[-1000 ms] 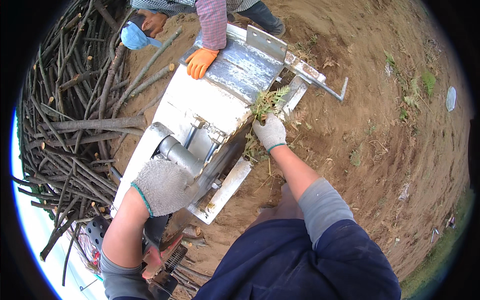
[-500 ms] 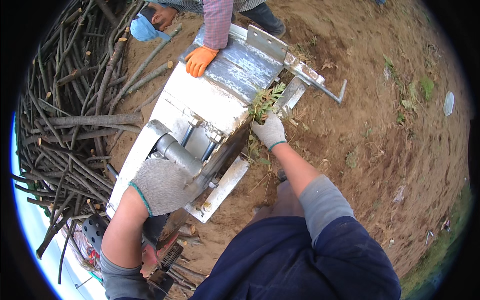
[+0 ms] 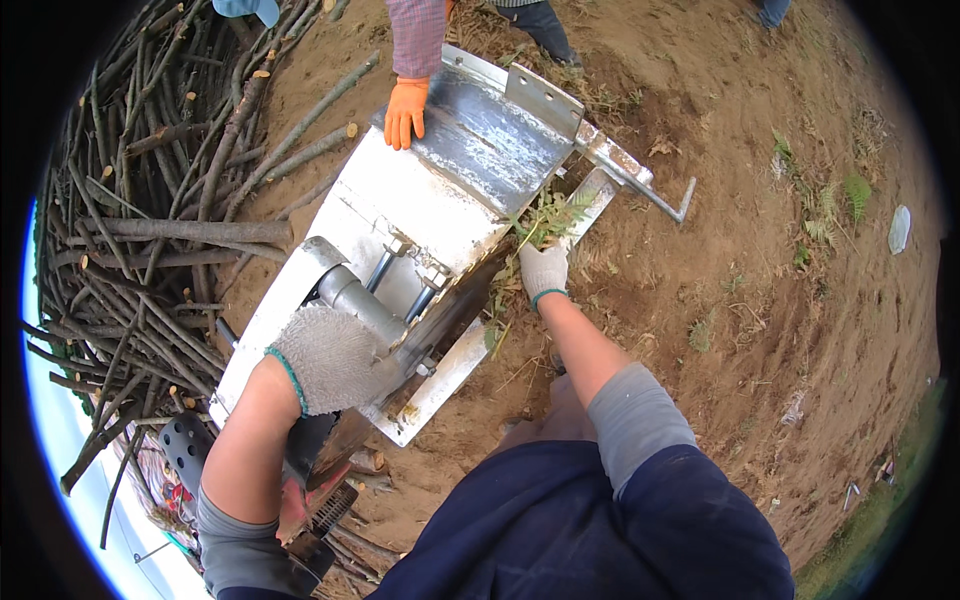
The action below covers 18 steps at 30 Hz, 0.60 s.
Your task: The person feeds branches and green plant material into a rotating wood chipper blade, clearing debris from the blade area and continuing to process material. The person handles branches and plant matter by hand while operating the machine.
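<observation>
Head view: I see pale-gloved right hand (image 3: pixel 544 270) pinching fern bunch (image 3: pixel 550 222) at right edge of white machine (image 3: pixel 420 200), just below dark metal plate (image 3: pixel 490 135). Left hand (image 3: pixel 335 362), gloved likewise, lies over lower end of grey pipe (image 3: pixel 362 302); fingers hidden from me, cannot tell whether spread or pressed together. Co-worker's orange-gloved hand (image 3: pixel 406 112) rests at plate's left end. Branch pile (image 3: pixel 185 232) left of machine.

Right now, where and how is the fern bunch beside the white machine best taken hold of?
Probably by its lower end, coming from the wearer's side, where the right hand meets it: the fern bunch narrows toward the glove, while its fronds spread loosely beyond.
</observation>
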Motion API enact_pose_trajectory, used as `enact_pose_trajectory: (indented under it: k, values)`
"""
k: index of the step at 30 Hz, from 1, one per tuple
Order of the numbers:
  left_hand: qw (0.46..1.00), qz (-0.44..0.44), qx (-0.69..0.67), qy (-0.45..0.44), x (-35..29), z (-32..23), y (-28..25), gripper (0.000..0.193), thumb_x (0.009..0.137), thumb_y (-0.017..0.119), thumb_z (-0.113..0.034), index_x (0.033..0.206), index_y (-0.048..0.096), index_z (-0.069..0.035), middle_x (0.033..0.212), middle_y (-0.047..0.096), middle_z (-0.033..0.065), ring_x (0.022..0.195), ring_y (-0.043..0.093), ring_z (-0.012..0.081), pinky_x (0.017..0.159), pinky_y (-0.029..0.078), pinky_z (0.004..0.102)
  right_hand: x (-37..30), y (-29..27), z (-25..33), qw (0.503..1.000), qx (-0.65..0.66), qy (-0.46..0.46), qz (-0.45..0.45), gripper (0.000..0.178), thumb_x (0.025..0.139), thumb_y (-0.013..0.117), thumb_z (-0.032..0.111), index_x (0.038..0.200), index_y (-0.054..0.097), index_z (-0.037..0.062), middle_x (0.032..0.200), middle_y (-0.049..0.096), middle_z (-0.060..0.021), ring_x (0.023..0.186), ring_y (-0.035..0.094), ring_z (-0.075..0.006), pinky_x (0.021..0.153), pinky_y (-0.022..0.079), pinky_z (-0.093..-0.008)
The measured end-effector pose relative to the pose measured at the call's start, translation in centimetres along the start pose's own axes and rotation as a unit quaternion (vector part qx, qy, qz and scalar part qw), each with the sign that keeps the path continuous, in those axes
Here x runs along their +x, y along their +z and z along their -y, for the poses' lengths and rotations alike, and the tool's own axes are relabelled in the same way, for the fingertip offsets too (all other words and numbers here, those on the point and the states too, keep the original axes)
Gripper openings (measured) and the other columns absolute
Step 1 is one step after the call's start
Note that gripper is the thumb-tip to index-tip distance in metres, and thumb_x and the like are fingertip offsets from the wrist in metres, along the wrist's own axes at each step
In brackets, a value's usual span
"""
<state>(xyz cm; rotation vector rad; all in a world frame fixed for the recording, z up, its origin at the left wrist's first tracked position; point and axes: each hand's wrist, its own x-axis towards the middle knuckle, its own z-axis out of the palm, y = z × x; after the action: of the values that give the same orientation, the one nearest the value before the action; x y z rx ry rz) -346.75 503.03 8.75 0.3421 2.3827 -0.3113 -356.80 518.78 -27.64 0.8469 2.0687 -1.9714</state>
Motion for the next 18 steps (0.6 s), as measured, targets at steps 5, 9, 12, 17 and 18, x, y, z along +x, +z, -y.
enact_pose_trajectory:
  k: [5,9,12,17,18]
  values:
    - [1.0,0.008,-0.016,0.011,-0.3,0.6,0.3,0.042,0.09,0.054,-0.043,0.077,0.072,-0.007,0.076,0.069,0.0204,0.075,0.069,0.0404,0.072,0.055,0.0496,-11.2,1.3,-1.1,0.98,0.172,-0.024,0.097,0.038,0.087,0.069,0.024,0.111,0.064,-0.0047,0.097,0.072,-0.0162,0.094,0.065,-0.0256,0.089,0.049,-0.0355]
    - [0.999,0.004,-0.023,0.026,-0.5,0.2,-0.5,0.041,0.09,0.053,-0.043,0.082,0.075,-0.008,0.082,0.072,0.0191,0.079,0.071,0.0393,0.075,0.056,0.0496,-11.7,0.6,1.1,0.99,0.074,0.034,0.111,0.034,0.088,0.067,0.02,0.111,0.063,-0.0041,0.093,0.07,-0.0145,0.09,0.062,-0.0231,0.085,0.048,-0.0359]
    - [0.999,0.043,-0.022,0.004,-1.2,-0.1,-1.9,0.043,0.094,0.051,-0.041,0.087,0.077,-0.008,0.089,0.074,0.0189,0.087,0.073,0.0371,0.082,0.056,0.0501,-8.3,-0.9,2.7,0.976,0.15,0.1,0.125,0.025,0.088,0.07,0.02,0.096,0.063,-0.0027,0.078,0.062,-0.0066,0.071,0.054,-0.0183,0.069,0.046,-0.036]
    - [0.923,-0.329,-0.195,-0.049,-7.3,1.5,-1.5,0.043,0.095,0.056,-0.044,0.086,0.073,-0.005,0.084,0.07,0.0177,0.081,0.07,0.0363,0.074,0.056,0.049,-9.0,-7.4,8.8,0.993,0.087,-0.022,0.077,0.021,0.087,0.075,0.015,0.086,0.064,-0.002,0.079,0.063,-0.0029,0.064,0.051,-0.0112,0.058,0.043,-0.0321]
    - [0.874,-0.454,-0.172,-0.036,-9.2,2.0,-0.7,0.032,0.094,0.062,-0.036,0.087,0.073,-0.006,0.083,0.07,0.0153,0.08,0.071,0.0323,0.069,0.056,0.045,-9.4,-8.3,11.7,0.992,0.087,-0.072,0.056,0.019,0.087,0.075,0.013,0.09,0.065,-0.003,0.08,0.064,-0.0032,0.065,0.053,-0.0106,0.058,0.044,-0.0316]
